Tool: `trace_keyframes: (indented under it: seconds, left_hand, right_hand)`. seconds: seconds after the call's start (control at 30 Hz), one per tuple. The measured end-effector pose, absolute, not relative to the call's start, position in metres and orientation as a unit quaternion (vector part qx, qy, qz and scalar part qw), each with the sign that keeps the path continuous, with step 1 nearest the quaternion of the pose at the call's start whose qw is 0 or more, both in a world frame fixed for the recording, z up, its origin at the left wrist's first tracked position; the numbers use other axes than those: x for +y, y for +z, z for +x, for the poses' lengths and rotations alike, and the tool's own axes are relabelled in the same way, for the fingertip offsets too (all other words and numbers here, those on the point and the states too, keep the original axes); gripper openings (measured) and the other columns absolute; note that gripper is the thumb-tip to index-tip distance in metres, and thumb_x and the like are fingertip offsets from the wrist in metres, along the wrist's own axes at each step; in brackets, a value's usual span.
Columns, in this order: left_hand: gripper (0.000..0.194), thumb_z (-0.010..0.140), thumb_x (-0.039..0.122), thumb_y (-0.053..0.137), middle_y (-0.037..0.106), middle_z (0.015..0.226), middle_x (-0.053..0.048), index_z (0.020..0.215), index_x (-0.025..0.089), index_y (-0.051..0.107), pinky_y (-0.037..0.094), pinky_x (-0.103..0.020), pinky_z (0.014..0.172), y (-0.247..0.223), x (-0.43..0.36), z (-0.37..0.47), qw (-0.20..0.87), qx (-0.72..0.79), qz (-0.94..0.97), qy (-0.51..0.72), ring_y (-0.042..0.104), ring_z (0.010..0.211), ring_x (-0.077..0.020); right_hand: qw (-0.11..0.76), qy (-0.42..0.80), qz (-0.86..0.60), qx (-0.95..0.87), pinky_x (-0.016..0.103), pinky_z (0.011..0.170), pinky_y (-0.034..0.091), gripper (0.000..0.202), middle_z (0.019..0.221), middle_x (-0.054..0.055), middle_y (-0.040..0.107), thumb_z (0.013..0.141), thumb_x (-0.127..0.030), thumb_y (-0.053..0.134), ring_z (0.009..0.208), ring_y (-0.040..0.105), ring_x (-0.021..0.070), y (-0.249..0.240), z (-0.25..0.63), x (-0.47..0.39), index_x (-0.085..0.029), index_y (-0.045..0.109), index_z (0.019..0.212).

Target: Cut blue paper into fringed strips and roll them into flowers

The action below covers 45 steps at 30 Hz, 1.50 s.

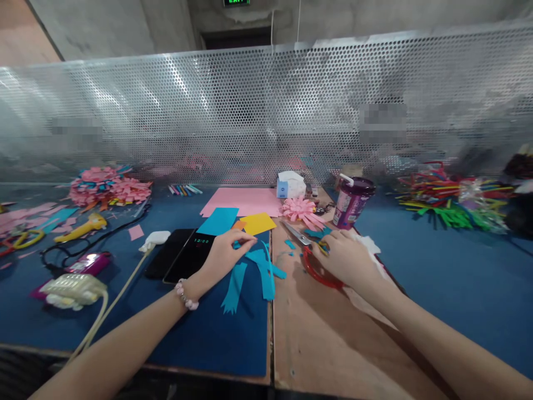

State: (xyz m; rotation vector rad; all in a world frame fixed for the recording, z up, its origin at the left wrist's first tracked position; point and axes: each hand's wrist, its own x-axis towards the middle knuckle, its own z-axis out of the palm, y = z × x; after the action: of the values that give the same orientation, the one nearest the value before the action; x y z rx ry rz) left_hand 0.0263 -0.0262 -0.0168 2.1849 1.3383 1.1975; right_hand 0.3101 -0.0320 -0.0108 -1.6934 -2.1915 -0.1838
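Observation:
My left hand (227, 253) hovers by a heap of fringed blue paper strips (262, 269), thumb and fingers pinched together. Blue shows in the gap between them, but what the fingertips hold is too small to name. On the bare wood, my right hand (347, 258) curls downward over a pair of scissors (298, 234) with red handles. The blades point away to the left, and one red loop sticks out below the hand. A small yellow piece (323, 248) shows under the right fingertips, mostly hidden. Blue scraps (290, 244) lie beside the blades.
Pink paper (245, 200), blue sheets (217, 221) and yellow sheets (258, 223) lie behind. A pink paper flower (298, 209), tissue pack (290, 185) and purple cup (353, 204) stand nearby. Leftward are phones (187, 258), a power strip (74, 290) and a yellow glue gun (82, 228).

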Motion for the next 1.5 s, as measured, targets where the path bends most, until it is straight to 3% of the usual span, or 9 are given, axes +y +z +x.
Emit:
trace_keyframes:
  seconds: [0.07,0.13,0.27,0.43,0.63,0.87,0.97,1.13,1.5]
  left_hand:
    - [0.015,0.085,0.031,0.06,0.072,0.094,-0.003,0.087,0.02,0.071,0.046,-0.028,0.075,-0.014,-0.032,0.031,0.195,0.464,0.756,0.419,0.063,0.087,-0.0172]
    - [0.017,0.084,0.032,0.06,0.072,0.093,-0.004,0.087,0.02,0.072,0.045,-0.026,0.07,-0.013,-0.038,0.037,0.233,0.466,0.748,0.411,0.063,0.085,-0.017]
    - [0.019,0.083,0.033,0.06,0.072,0.089,-0.004,0.086,0.019,0.072,0.045,-0.026,0.07,-0.012,-0.048,0.048,0.284,0.459,0.742,0.398,0.063,0.082,-0.0173]
    - [0.017,0.082,0.031,0.061,0.071,0.086,-0.003,0.085,0.018,0.071,0.045,-0.025,0.07,-0.012,-0.053,0.053,0.296,0.466,0.73,0.403,0.062,0.077,-0.0157]
    - [0.016,0.082,0.03,0.062,0.072,0.084,-0.003,0.084,0.017,0.071,0.048,-0.024,0.071,-0.013,-0.054,0.056,0.348,0.459,0.717,0.393,0.064,0.079,-0.0155]
    - [0.014,0.08,0.026,0.063,0.071,0.078,-0.003,0.085,0.016,0.07,0.046,-0.019,0.052,-0.021,-0.058,0.066,0.382,0.446,0.715,0.379,0.063,0.067,-0.0136]
    - [0.016,0.08,0.028,0.062,0.07,0.076,-0.003,0.086,0.014,0.069,0.048,-0.019,0.048,-0.024,-0.056,0.068,0.414,0.434,0.701,0.386,0.062,0.062,-0.0133]
    - [0.022,0.079,0.034,0.065,0.067,0.077,-0.004,0.085,0.012,0.066,0.058,-0.027,0.058,-0.026,-0.055,0.068,0.479,0.415,0.665,0.396,0.066,0.069,-0.017]
    - [0.025,0.074,0.034,0.07,0.068,0.081,-0.005,0.086,0.013,0.065,0.059,-0.036,0.074,-0.026,-0.053,0.069,0.557,0.418,0.599,0.396,0.068,0.076,-0.0191]
  right_hand:
    - [0.26,0.025,-0.559,-0.787,0.033,0.074,0.042,0.032,0.081,0.011,0.065,0.09,-0.034,0.043,0.084,0.059,0.0225,0.0,0.303,-0.04,-0.017,0.063,0.072]
    - [0.276,0.111,-0.528,-0.795,0.027,0.063,0.042,0.037,0.074,0.005,0.064,0.093,-0.038,0.039,0.067,0.056,0.0151,0.008,0.292,-0.051,-0.018,0.063,0.073]
    - [0.241,0.467,-0.432,-0.733,0.021,0.047,0.035,0.029,0.073,0.001,0.06,0.087,-0.041,0.053,0.056,0.048,0.0088,0.012,0.271,-0.074,-0.016,0.068,0.089]
    - [0.188,0.619,-0.376,-0.664,0.017,0.04,0.03,0.03,0.062,-0.003,0.055,0.076,-0.045,0.069,0.047,0.042,0.0047,0.001,0.265,-0.084,-0.016,0.068,0.082]
    - [0.276,0.598,-0.4,-0.637,0.019,0.04,0.033,0.029,0.059,-0.002,0.055,0.076,-0.043,0.068,0.045,0.043,0.0061,-0.004,0.26,-0.081,-0.015,0.063,0.071]
    - [0.35,0.543,-0.479,-0.595,0.022,0.038,0.022,0.031,0.051,-0.006,0.041,0.076,-0.047,0.066,0.041,0.031,0.0059,-0.013,0.253,-0.075,-0.016,0.066,0.074]
    - [0.373,0.495,-0.456,-0.638,0.024,0.045,0.03,0.026,0.055,-0.004,0.048,0.077,-0.041,0.066,0.048,0.04,0.0084,-0.015,0.252,-0.072,-0.016,0.067,0.068]
    - [0.389,0.38,-0.402,-0.736,0.028,0.071,0.042,0.02,0.08,0.003,0.063,0.083,-0.032,0.062,0.077,0.056,0.0147,-0.022,0.254,-0.068,-0.018,0.069,0.07]
    - [0.406,0.28,-0.389,-0.778,0.03,0.072,0.046,0.016,0.087,0.006,0.065,0.087,-0.026,0.059,0.079,0.058,0.0161,-0.031,0.254,-0.061,-0.018,0.069,0.077]
